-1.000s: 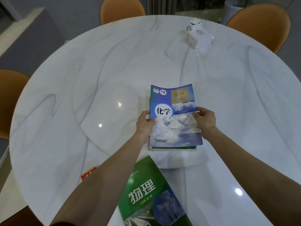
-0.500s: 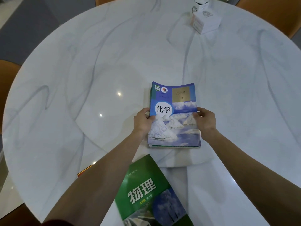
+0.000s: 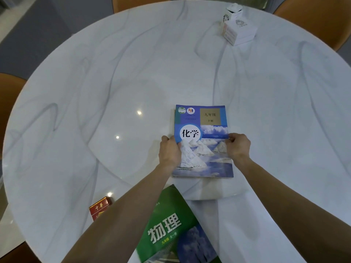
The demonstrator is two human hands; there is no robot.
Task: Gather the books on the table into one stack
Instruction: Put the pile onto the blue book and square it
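Note:
A blue chemistry book (image 3: 204, 130) lies face up on top of a small stack near the middle of the white marble table (image 3: 95, 92). My left hand (image 3: 169, 150) grips its left edge and my right hand (image 3: 237, 147) grips its right edge. The books beneath are almost fully hidden under it. A green physics book (image 3: 171, 230) lies apart at the near table edge, tilted, partly under my left forearm.
A red and gold small box (image 3: 98, 207) sits at the near left by my left forearm. A white box (image 3: 238, 29) stands at the far right of the table. Orange chairs (image 3: 313, 18) ring the table.
The blue book has been squared onto the stack; the green edge that showed below it is now covered. Both hands stay on its sides.

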